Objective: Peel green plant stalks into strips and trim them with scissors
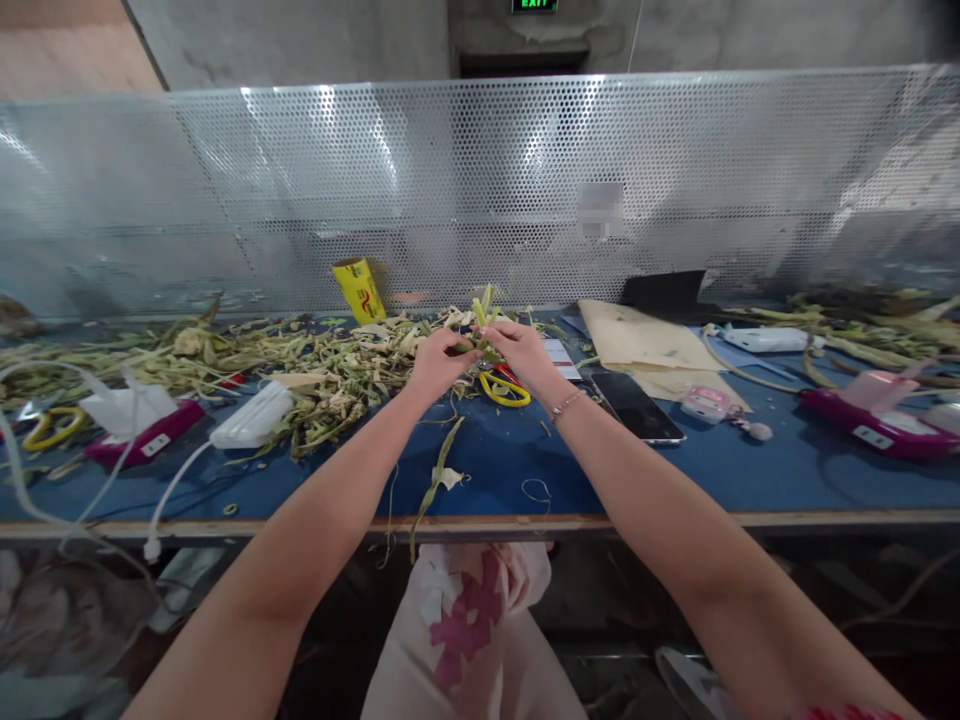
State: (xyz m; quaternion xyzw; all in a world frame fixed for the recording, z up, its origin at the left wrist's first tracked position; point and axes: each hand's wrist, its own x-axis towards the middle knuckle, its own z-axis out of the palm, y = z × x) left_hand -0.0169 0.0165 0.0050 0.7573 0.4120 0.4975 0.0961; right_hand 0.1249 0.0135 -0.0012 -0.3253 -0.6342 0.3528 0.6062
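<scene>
Fingers (pixel 459 346) of both our hands are pinched together on a small bunch of green stalks (pixel 484 306), which stands up from between them above the far middle of the blue table (pixel 495 460). Our left hand (pixel 439 362) grips the bunch from the left and our right hand (pixel 523 355) from the right, the tips meeting, with a thin bracelet (pixel 567 403) on the right wrist. Just below our hands lie yellow-handled scissors (pixel 504 390), flat on the table top. To the left a loose heap of dry leaves (pixel 300 365) spreads along the far side of the table, reaching up to our left hand. A single leaf strip (pixel 439 472) lies nearer us and hangs over the front edge. Right of the scissors a dark phone (pixel 636 406) lies face up, beside a sheet of brown paper (pixel 637 340). Behind the heap a yellow packet (pixel 360 290) stands tilted just before the perforated metal screen (pixel 480 180) that closes off the back of the table. At the left a white cable (pixel 169 495) runs toward the front edge, near a pink and white box (pixel 146 435). Far to the right sits another pink box (pixel 877 415).
</scene>
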